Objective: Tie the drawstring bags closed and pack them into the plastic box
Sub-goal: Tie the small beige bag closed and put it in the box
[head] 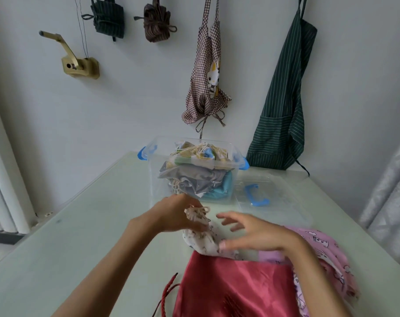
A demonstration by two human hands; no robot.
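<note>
On the glass table (84, 225), a small white bag (203, 239) is gripped at its gathered neck by the left hand (174, 213).

Bare tabletop is seen to the left of the arms, out to the table's left edge; the clear box (194, 172), already stuffed with bags, is set near the far edge, with its lid (263, 193) laid flat just beside it on the right. The near right is covered by a red bag (235, 287) and pink bags (327, 255). The left fingers are curled around the bag's bunched cord (200, 212). The right hand (256, 232) is held open, fingers spread, thumb touching the bag's body.
</note>
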